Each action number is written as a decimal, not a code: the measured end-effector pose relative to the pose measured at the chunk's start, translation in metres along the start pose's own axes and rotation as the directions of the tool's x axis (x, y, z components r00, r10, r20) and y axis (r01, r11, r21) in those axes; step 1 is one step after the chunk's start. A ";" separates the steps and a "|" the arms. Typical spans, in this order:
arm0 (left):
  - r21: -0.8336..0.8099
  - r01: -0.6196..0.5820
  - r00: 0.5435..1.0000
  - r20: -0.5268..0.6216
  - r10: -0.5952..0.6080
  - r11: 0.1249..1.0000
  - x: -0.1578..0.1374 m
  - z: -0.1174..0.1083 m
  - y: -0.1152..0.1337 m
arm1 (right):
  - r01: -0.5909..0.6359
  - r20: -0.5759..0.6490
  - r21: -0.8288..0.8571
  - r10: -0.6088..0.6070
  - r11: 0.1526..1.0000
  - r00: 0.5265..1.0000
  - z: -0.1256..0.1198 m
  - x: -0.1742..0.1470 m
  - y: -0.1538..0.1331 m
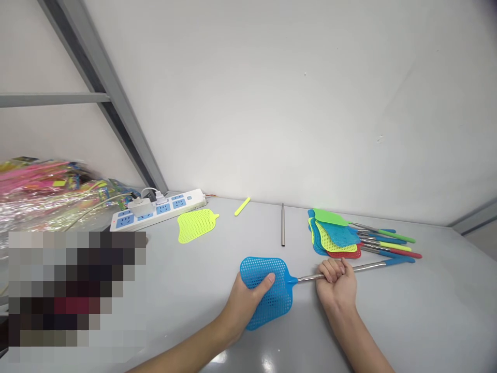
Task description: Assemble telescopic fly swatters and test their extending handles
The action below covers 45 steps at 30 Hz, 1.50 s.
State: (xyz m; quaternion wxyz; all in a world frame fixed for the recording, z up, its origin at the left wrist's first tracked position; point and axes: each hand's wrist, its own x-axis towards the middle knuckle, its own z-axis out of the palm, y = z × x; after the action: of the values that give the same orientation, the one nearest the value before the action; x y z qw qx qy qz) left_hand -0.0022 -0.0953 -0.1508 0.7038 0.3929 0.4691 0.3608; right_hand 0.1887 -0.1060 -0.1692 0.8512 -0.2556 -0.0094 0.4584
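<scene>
A blue fly swatter [287, 298] with a perforated head lies across both hands, above the front part of the table. My left hand [248, 300] grips the head, thumb on top and the other fingers hidden beneath it. Around the metal rod, my right hand [337, 280] is closed, its fingers curled. The blue handle [399, 260] sticks out to the right. Just behind the hands, a pile of fly swatters [334, 235] in green, blue, yellow and red lies with handles pointing right.
A loose yellow swatter head [198, 225], a yellow handle sleeve [243, 206] and a metal tube [283, 225] lie on the grey table [186, 290]. Farther left are a power strip [163, 209] with plugs and plastic-wrapped goods [50, 191]. A white wall [291, 103] rises behind.
</scene>
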 end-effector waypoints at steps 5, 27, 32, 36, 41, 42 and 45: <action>0.014 0.013 0.999 0.030 -0.013 1.000 0.001 -0.001 0.000 | 0.001 -0.003 -0.004 -0.001 1.000 1.000 0.000 -0.001 0.001; 0.049 -0.017 0.999 0.049 0.015 0.999 0.000 0.000 0.002 | -0.035 -0.112 0.052 0.040 0.998 0.993 0.009 -0.008 0.006; 0.065 -0.010 1.000 0.030 0.008 0.998 -0.001 0.001 0.002 | -0.048 -0.131 0.067 0.056 0.997 0.990 0.010 -0.011 0.008; 0.068 -0.008 1.000 0.021 0.007 0.998 0.000 0.002 0.001 | -0.049 -0.134 0.063 0.057 0.997 0.989 0.011 -0.011 0.009; 0.077 -0.014 1.000 0.013 0.013 0.997 0.001 0.002 -0.001 | -0.042 -0.133 0.054 0.049 0.998 0.990 0.011 -0.012 0.009; 0.081 -0.017 1.000 0.010 0.017 0.997 0.001 0.002 -0.001 | -0.041 -0.133 0.052 0.048 0.998 0.990 0.011 -0.012 0.009; 0.093 -0.031 1.000 0.004 0.030 0.995 0.001 0.003 -0.002 | -0.043 -0.132 0.048 0.049 0.998 0.990 0.011 -0.012 0.009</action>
State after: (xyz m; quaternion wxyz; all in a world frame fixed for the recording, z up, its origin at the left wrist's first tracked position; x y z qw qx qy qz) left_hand 0.0010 -0.0952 -0.1520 0.6799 0.4328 0.4783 0.3488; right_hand 0.1716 -0.1071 -0.1613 0.8447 -0.2665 0.0634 0.4598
